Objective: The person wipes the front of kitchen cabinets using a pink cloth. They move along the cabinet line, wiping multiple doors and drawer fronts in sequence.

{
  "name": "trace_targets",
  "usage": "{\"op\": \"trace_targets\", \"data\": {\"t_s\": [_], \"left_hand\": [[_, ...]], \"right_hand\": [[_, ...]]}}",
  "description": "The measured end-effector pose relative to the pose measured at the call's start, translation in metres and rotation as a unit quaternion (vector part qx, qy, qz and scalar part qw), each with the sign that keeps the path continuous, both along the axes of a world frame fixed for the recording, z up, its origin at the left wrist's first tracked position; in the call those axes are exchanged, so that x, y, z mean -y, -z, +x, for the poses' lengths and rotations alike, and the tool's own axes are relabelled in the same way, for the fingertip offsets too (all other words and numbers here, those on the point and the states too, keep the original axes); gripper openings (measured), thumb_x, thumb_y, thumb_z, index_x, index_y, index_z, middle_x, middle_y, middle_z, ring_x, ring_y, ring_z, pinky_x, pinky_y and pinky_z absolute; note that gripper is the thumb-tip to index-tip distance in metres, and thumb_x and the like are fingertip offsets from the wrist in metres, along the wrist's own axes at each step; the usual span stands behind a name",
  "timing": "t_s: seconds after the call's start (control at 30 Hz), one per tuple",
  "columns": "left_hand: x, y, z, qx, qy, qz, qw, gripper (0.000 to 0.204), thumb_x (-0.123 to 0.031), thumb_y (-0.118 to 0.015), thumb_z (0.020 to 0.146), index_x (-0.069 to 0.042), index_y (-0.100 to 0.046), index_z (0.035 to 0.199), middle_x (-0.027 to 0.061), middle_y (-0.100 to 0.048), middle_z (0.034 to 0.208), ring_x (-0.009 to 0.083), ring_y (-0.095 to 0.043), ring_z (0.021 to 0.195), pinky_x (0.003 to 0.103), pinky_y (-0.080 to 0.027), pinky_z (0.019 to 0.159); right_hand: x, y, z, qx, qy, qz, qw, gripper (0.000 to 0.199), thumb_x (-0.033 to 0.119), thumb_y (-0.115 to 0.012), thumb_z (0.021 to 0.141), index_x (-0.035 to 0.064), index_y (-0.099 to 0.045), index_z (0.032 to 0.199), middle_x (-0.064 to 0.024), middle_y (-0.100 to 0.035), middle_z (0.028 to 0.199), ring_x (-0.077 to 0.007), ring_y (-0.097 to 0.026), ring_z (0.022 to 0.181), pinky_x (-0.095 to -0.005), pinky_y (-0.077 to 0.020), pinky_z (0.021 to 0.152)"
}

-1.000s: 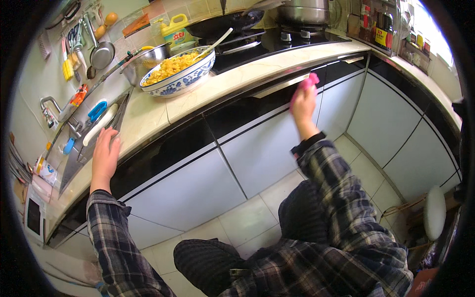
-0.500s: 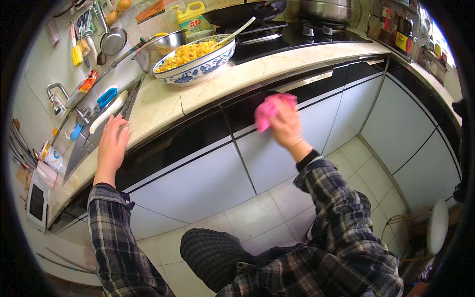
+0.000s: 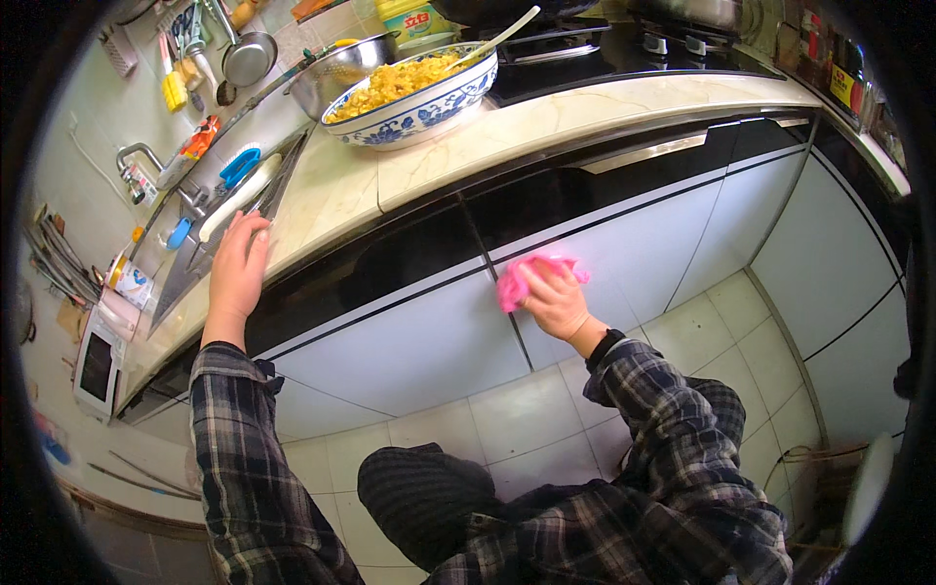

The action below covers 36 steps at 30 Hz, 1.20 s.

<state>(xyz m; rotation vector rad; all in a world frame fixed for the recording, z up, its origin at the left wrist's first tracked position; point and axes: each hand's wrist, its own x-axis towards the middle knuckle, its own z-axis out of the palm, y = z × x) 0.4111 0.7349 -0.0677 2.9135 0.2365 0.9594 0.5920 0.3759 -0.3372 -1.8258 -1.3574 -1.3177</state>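
Observation:
A bright pink cloth (image 3: 534, 277) is bunched under my right hand (image 3: 560, 304), whose fingers press it against the white cabinet door (image 3: 624, 283) just below the black upper strip (image 3: 556, 207). The cloth covers part of the seam between two doors. My left hand (image 3: 237, 265) rests on the front edge of the counter (image 3: 331, 200) beside the sink, fingers stretched out and nothing in them. Farther back on the counter stands a blue-and-white bowl (image 3: 414, 119) heaped with yellow food, a pale spoon handle (image 3: 507, 34) leaning out of it.
Behind the bowl sits a steel basin (image 3: 336, 73). A black gas hob (image 3: 624, 63) takes up the back right. At the left, the sink (image 3: 180, 268) holds a blue brush (image 3: 239, 168). Utensils hang on the wall. Below the doors runs a tiled floor (image 3: 526, 409).
My right hand has slid the pink cloth down from the black strip onto the white door. The left hand stays at the counter edge. The view has shifted slightly.

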Motion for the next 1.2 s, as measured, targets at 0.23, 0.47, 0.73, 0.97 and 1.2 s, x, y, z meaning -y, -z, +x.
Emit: {"op": "trace_targets", "data": {"t_s": [0.23, 0.47, 0.73, 0.97, 1.2], "left_hand": [[-0.004, 0.001, 0.000, -0.004, 0.011, 0.009, 1.000, 0.024, -0.024, -0.049, 0.096, -0.008, -0.061, 0.109, 0.0179, -0.058, 0.131, 0.0348, -0.038, 0.138, 0.041, -0.032, 0.109], [-0.005, 0.003, 0.000, 0.019, 0.013, -0.002, 1.000, 0.024, -0.027, -0.051, 0.096, -0.007, -0.062, 0.105, 0.0185, -0.059, 0.128, 0.0370, -0.042, 0.134, 0.042, -0.034, 0.108], [-0.005, 0.004, 0.000, 0.021, 0.012, -0.002, 1.000, 0.027, -0.030, -0.052, 0.095, -0.007, -0.062, 0.105, 0.0185, -0.059, 0.128, 0.0369, -0.042, 0.133, 0.042, -0.033, 0.109], [-0.002, 0.003, -0.002, 0.028, 0.004, -0.005, 1.000, 0.029, -0.033, -0.052, 0.094, -0.007, -0.063, 0.103, 0.0188, -0.061, 0.124, 0.0371, -0.044, 0.132, 0.042, -0.034, 0.109], [-0.001, 0.001, -0.002, 0.012, -0.009, 0.018, 1.000, 0.031, -0.034, -0.050, 0.097, -0.007, -0.062, 0.106, 0.0179, -0.060, 0.127, 0.0372, -0.044, 0.132, 0.042, -0.037, 0.105]], "right_hand": [[-0.008, -0.068, 0.029, 0.013, 0.008, 0.105, 0.994, 0.022, 0.016, -0.061, 0.074, 0.0158, -0.068, 0.095, -0.0126, -0.057, 0.133, -0.0361, -0.054, 0.119, -0.0493, -0.0415, 0.098], [-0.029, -0.051, 0.003, 0.024, -0.128, -0.085, 0.988, 0.028, 0.019, -0.062, 0.079, 0.0140, -0.067, 0.106, -0.0100, -0.057, 0.132, -0.0300, -0.055, 0.121, -0.0440, -0.0430, 0.100], [-0.002, -0.083, -0.014, 0.034, -0.178, -0.145, 0.973, 0.033, 0.015, -0.072, 0.075, 0.0112, -0.068, 0.107, -0.0119, -0.059, 0.128, -0.0347, -0.055, 0.118, -0.0451, -0.0474, 0.099], [-0.064, -0.119, -0.017, 0.076, -0.102, -0.095, 0.987, 0.026, 0.019, -0.059, 0.076, 0.0102, -0.067, 0.099, -0.0097, -0.053, 0.138, -0.0304, -0.049, 0.126, -0.0432, -0.0430, 0.103], [-0.043, -0.062, -0.042, 0.048, -0.240, -0.373, 0.895, 0.032, 0.021, -0.068, 0.081, 0.0109, -0.067, 0.111, -0.0088, -0.056, 0.135, -0.0303, -0.050, 0.126, -0.0393, -0.0438, 0.104]]}}
